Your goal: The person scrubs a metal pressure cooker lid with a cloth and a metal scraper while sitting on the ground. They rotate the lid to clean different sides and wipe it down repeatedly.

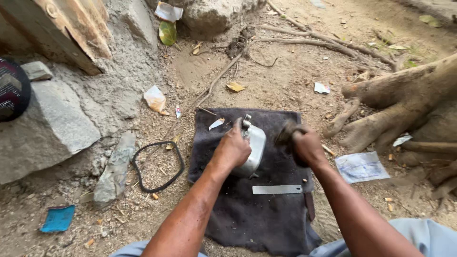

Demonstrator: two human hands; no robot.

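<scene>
Dirt ground, dark cloth (247, 219) | left hand (233, 148) grips metal casing (256, 145) | right hand (307, 146) clutches rag (285, 132)

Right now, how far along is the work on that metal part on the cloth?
Laid out already: the dark cloth, with a flat metal strip on it and a black rubber ring on the dirt beside it. In hand: the left hand steadies the silver metal part while the right hand holds a blurred dark tool next to it. The ring and strip lie unfitted; the part's surface state is unclear.
</scene>
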